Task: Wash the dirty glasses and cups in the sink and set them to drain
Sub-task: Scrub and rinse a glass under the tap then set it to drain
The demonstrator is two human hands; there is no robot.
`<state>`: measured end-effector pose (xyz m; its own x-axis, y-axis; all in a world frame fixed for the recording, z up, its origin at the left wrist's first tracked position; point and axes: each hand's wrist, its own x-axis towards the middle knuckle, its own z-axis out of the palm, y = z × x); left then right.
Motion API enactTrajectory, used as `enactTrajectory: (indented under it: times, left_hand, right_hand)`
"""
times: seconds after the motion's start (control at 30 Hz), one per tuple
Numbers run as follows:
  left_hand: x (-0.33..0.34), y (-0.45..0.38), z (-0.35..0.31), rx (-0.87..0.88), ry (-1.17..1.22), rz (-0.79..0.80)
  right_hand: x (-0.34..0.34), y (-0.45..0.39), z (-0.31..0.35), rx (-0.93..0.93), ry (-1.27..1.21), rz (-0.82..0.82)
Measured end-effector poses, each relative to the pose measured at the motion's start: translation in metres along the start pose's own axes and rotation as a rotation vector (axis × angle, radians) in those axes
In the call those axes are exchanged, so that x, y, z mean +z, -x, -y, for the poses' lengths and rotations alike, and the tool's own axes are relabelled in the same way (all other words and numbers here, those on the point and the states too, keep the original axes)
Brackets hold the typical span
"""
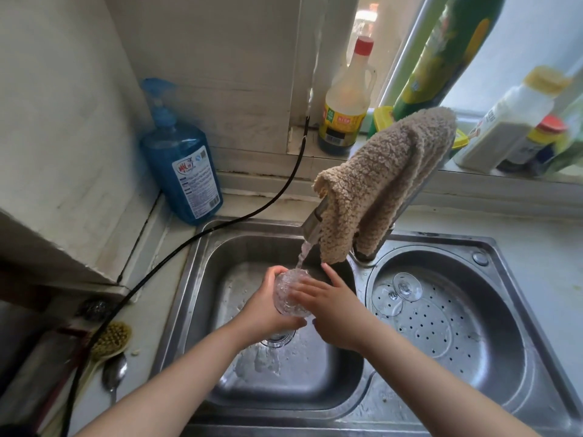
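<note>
A clear glass (288, 294) sits under the running tap (310, 230) above the left sink basin (202, 279). My left hand (268, 305) grips the glass from the left and below. My right hand (331, 310) lies against its right side with fingers fairly straight, rubbing or steadying it. Water streams from the tap into the glass. In the round right basin (492, 310) a stemmed glass (405, 287) lies upside down or on its side on the perforated drain tray.
A beige cloth (381, 181) hangs over the tap. A blue soap pump bottle (183, 165) stands at the back left, with a black hose (220, 228) running past it. Bottles (347, 99) line the windowsill. A brush (112, 337) and spoon (114, 373) lie on the left counter.
</note>
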<state>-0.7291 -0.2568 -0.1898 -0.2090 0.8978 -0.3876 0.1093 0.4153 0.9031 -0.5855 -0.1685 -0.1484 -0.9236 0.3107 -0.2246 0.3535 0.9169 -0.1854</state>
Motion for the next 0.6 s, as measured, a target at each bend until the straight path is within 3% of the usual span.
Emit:
enactTrajectory:
  times: [0.13,0.27,0.37,0.5,0.6]
  left_hand:
    - [-0.004,0.002,-0.002,0.001,-0.001,-0.033]
    - [-0.006,0.003,-0.002,0.014,0.016,-0.048]
    - [-0.004,0.002,0.002,0.016,0.016,-0.082]
    - [0.001,-0.001,0.005,0.006,0.05,-0.111]
    - [-0.001,0.0,0.003,0.009,0.069,-0.117]
  right_hand:
    - [-0.001,-0.003,0.007,-0.056,0.027,0.022]
    - [-0.008,0.005,0.002,0.041,0.153,0.034]
    - [-0.008,0.009,0.016,0.079,0.002,0.002]
    - [-0.005,0.002,0.03,0.146,-0.377,-0.009]
    - [-0.005,0.0,0.027,0.139,-0.434,-0.002]
